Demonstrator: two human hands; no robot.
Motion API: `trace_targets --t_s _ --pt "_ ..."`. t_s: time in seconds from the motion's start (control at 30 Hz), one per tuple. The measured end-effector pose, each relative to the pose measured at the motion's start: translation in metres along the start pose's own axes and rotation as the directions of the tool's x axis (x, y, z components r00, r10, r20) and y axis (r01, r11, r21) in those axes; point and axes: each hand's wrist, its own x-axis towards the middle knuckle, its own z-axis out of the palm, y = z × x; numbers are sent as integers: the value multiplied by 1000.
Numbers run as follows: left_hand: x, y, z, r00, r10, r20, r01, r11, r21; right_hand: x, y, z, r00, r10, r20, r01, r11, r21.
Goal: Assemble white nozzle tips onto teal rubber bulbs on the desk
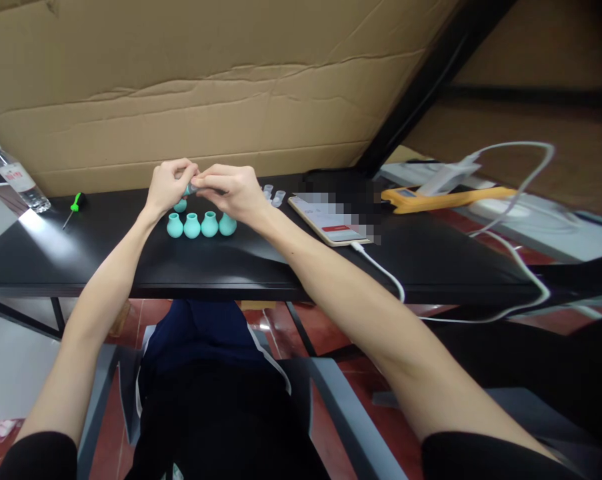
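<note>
My left hand [168, 189] and my right hand [235, 190] meet over the far part of the black table [131, 263]. Between their pinched fingertips is a small pale teal piece [191, 190], mostly covered by the fingers, so its full shape is hidden. Just below stands a row of several small teal bulb-shaped pots [192, 226] with narrow open necks, upright and side by side. Another teal pot [180, 206] sits behind the row, partly hidden by my left hand. Right of my right hand lie several small clear plastic caps [279, 198].
A phone [325, 220] with a white charging cable [381, 267] lies to the right. Beyond it is a yellow tool-like device [441, 199]. On the left are a green-handled screwdriver [75, 205] and a water bottle [18, 177]. Cardboard [205, 127] walls the back.
</note>
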Motion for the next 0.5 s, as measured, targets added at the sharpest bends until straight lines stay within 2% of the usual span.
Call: trace_targets --t_s 0.13,0.3,0.4,0.5 --pt "-3 -3 2 999 -39 -2 39 995 -93 2 -4 -5 1000 -31 -7 30 999 -24" --pt "-6 3 1 999 -17 -52 15 999 -35 7 0 -16 1000 13 0 -13 1000 -28" --pt "-3 1 -3 994 -24 -106 20 999 -38 9 10 -28 994 57 -94 -59 998 -19" --pt "1 -11 -10 987 -40 -158 32 998 -58 12 31 -42 974 119 -195 -129 991 -39"
